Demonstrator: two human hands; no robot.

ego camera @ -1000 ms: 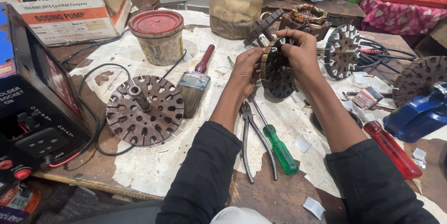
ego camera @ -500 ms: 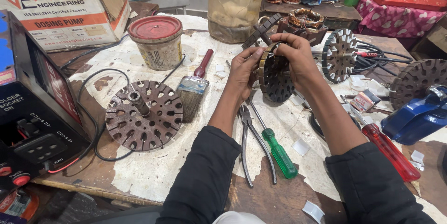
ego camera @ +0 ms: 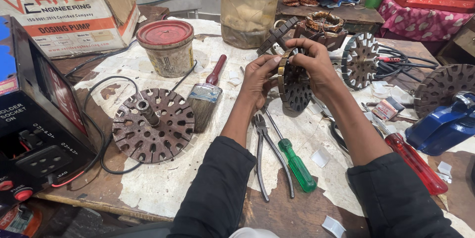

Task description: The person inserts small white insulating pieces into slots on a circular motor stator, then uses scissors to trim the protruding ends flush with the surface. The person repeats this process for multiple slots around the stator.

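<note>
While both hands meet over the middle of the workbench, they hold a round slotted stator core on edge, its lower rim resting on the paper-covered top. Left hand: fingers curled onto the core's left rim, thumb and fingertips pressed together at its upper edge. Right hand: fingers clamped over the top and right side of the same core.

Near side of the core: pliers and a green-handled screwdriver lie side by side between the forearms. Right of the right forearm: a red-handled screwdriver, with a blue tool body just beyond it.

Left of the hands: a paintbrush with a dark red handle, then a second rusty slotted disc lying flat with a shaft standing up from it. Far left: a tin with a red lid. Far right: another slotted disc standing beside black cables.
</note>
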